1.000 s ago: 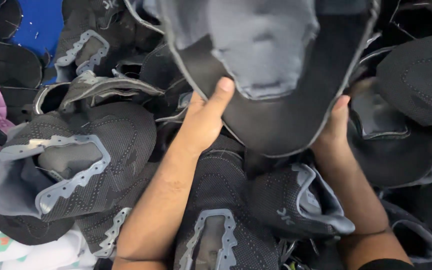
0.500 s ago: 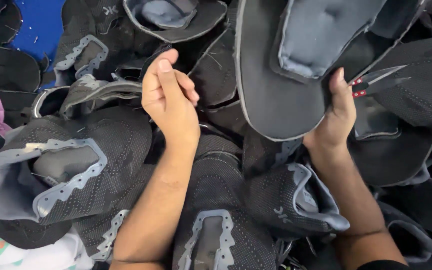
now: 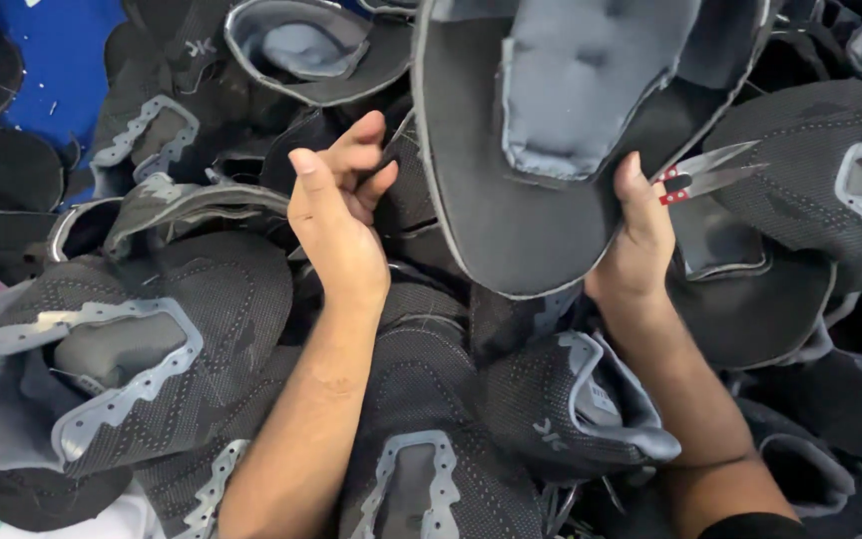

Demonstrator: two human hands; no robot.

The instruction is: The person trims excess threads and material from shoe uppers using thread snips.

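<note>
The right hand (image 3: 641, 240) is pinching the lower edge of a floppy, light black knit shoe upper with grey padded lining (image 3: 551, 130), raised above the pile, alongside small red-handled thread snips (image 3: 705, 172), while the left hand (image 3: 336, 215) is hovering loosely curled, empty.

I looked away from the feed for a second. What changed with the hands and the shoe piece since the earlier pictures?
The left hand let go of the dark grey fabric shoe upper and drew back, fingers loosely curled in the air. The upper turned and swung to the right, now held by the right hand alone. That hand kept its small red-marked metal thread snips. The pile of dark shoe uppers underneath stayed put.
</note>
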